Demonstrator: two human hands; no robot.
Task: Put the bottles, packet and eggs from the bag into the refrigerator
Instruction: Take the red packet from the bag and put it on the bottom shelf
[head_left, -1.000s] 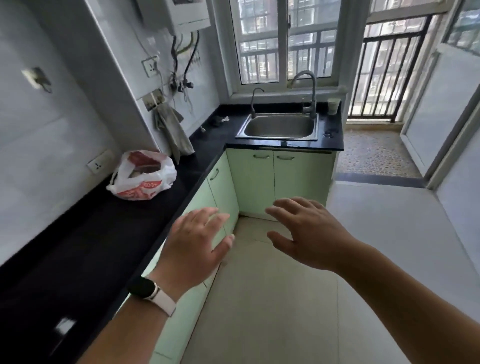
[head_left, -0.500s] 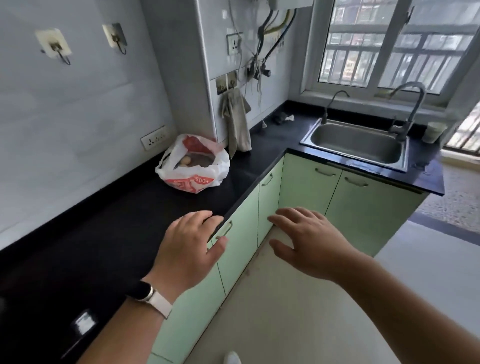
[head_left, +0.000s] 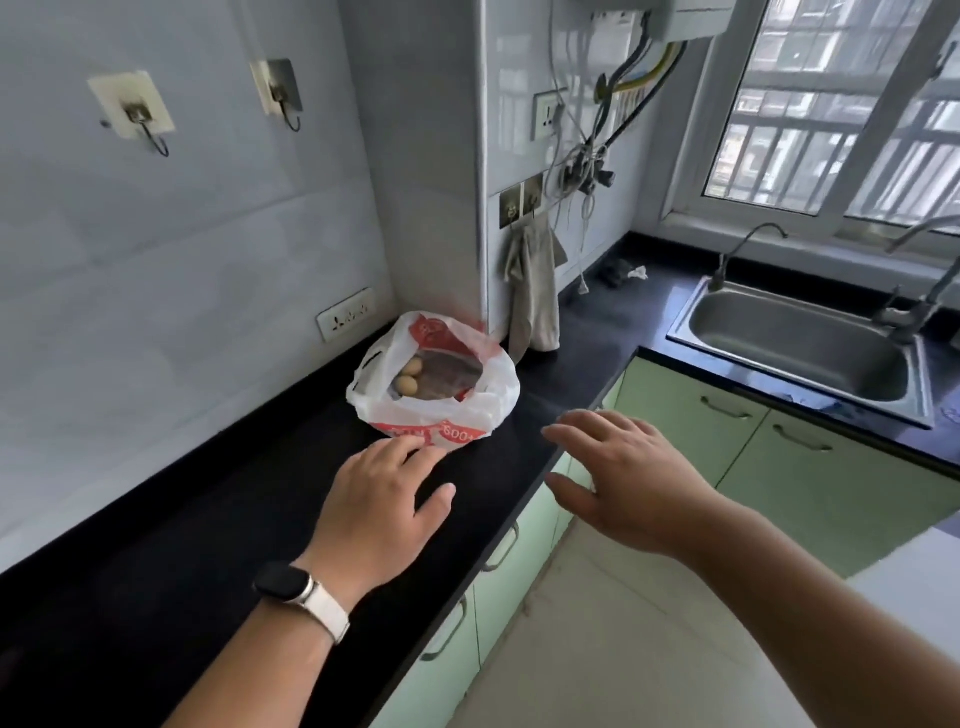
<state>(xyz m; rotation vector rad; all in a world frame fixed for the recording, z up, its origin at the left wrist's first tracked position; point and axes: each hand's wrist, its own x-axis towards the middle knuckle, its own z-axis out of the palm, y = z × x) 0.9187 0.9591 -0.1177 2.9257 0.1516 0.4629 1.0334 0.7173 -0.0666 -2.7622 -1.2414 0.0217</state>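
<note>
A white-and-red plastic bag (head_left: 434, 387), open-mouthed with eggs (head_left: 408, 378) showing inside, sits on the black countertop (head_left: 218, 525) just beyond our left hand (head_left: 382, 506). Our right hand (head_left: 631, 480) hovers to its right, over the counter's edge. Both hands are spread, holding nothing.

Shopping bag on the black counter, mouth open.

The bag (head_left: 434, 400) is thin white plastic with red print, slumped but upright on the counter near the wall corner, its handles fallen outward. Through the opening two pale brown eggs (head_left: 408, 378) lie side by side at the left, touching a dark packet (head_left: 451, 370) that fills the middle. No bottle can be made out.
</note>
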